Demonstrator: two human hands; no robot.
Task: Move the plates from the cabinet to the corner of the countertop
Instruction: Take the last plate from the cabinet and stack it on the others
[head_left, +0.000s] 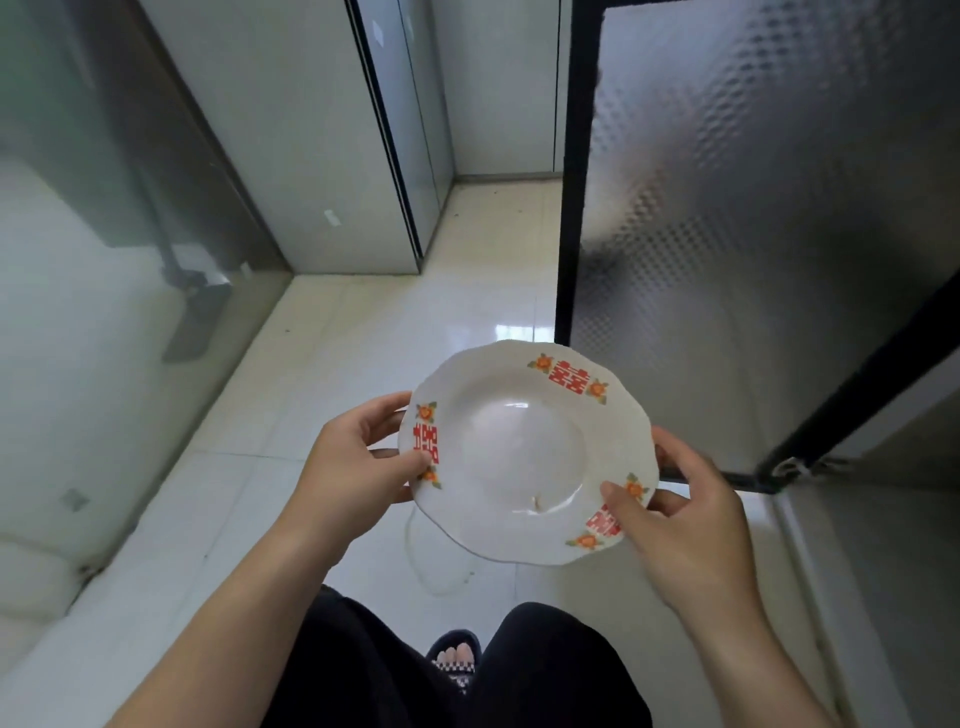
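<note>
1. Your left hand pinches the white plate at its left rim, thumb on top, fingers curled underneath.
2. Your right hand grips the opposite rim the same way, thumb over the edge.
3. The plate's up in the air over the tiled floor, just beside the frosted glass door.
4. The rim has red double-happiness characters with orange flowers.
</note>
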